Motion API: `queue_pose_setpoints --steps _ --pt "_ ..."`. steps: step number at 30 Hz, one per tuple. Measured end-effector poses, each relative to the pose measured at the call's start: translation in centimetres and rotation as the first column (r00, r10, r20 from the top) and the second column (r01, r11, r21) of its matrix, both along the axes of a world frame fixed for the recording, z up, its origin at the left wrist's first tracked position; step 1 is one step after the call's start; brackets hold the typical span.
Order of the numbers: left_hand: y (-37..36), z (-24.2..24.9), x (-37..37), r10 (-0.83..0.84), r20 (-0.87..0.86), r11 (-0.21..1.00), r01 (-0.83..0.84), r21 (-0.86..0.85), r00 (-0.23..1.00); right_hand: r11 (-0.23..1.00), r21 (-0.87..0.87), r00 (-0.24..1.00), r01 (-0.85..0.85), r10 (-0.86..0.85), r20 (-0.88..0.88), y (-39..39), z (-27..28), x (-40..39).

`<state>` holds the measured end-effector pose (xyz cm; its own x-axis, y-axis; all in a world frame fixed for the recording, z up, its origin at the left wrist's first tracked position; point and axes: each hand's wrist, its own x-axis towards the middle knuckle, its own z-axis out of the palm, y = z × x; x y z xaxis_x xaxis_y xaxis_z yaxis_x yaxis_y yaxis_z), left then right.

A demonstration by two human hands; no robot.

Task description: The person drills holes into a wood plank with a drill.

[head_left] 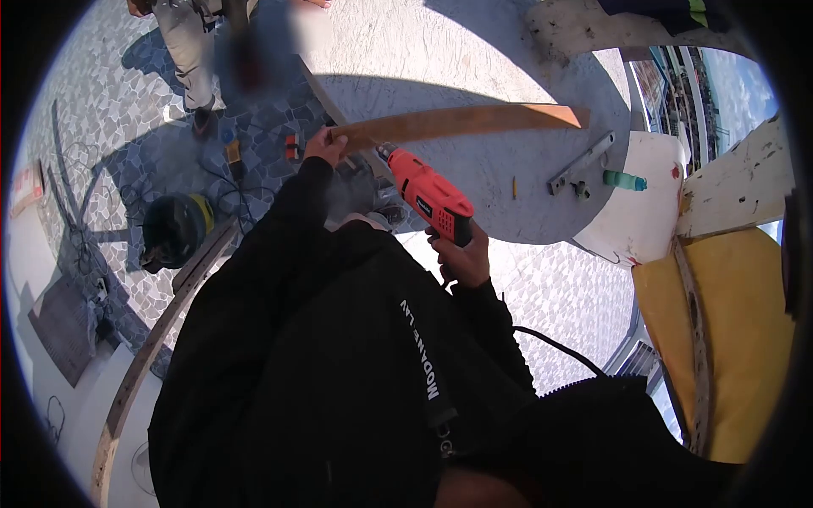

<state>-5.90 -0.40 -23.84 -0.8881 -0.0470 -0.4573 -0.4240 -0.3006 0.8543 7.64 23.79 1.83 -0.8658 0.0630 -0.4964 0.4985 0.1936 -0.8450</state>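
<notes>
Right hand (pixel 464 254) clamped round the handle of the red drill (pixel 430 196), bit end aimed toward 11 o'clock. Left hand (pixel 324 146) at drill's 10 o'clock, fingers closed on the near end of the plank (pixel 457 124). Plank at drill's 12 to 1, reaching out over the table (pixel 474 207). Chuck just beside plank; contact, cannot tell. On table toward 3: pencil (pixel 515 187), metal bar (pixel 583 161). Bucket (pixel 165 233) on floor, 9 o'clock.
</notes>
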Motion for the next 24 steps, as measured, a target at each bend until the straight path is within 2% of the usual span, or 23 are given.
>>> queue_pose_setpoints --steps 2,4,6,8,18,21,23,24 --pt "0.3 -0.1 -0.3 0.001 0.068 1.0 0.0 -0.017 0.998 0.997 0.039 0.997 -0.065 0.063 0.036 -0.2 -0.6 -0.5" --pt "0.3 -0.3 -0.2 -0.006 0.054 1.0 0.007 -0.021 0.998 0.978 0.152 0.987 -0.141 0.15 -0.05 -1.4 -1.2 -1.0" --pt "0.0 -0.1 -0.3 0.0 0.035 0.999 0.001 -0.034 0.999 0.976 0.122 0.981 -0.178 0.186 -0.059 -1.4 -2.6 -1.1" --pt "0.3 0.3 -0.2 0.001 0.044 1.0 0.0 -0.017 0.999 0.966 0.198 0.967 -0.167 0.2 -0.159 -1.6 -3.8 -0.8" --pt "0.8 -0.4 -0.4 0.04 0.038 0.999 -0.041 0.026 0.998 0.917 0.367 0.956 -0.154 0.232 -0.178 -2.0 -4.4 -0.2" --pt "0.8 -2.1 -0.4 0.001 0.02 0.998 0.0 -0.065 1.0 0.924 0.351 0.958 -0.153 0.226 -0.177 -2.2 -4.1 -0.2" --pt "1.4 -5.1 -0.6 0.032 -0.106 0.98 -0.052 -0.19 0.994 0.898 0.404 0.932 -0.176 0.283 -0.225 -2.7 -3.2 -0.5" --pt "1.6 -4.8 -0.5 0.026 -0.106 0.981 -0.046 -0.187 0.994 0.898 0.406 0.934 -0.17 0.278 -0.223 -2.8 -2.9 -0.6"
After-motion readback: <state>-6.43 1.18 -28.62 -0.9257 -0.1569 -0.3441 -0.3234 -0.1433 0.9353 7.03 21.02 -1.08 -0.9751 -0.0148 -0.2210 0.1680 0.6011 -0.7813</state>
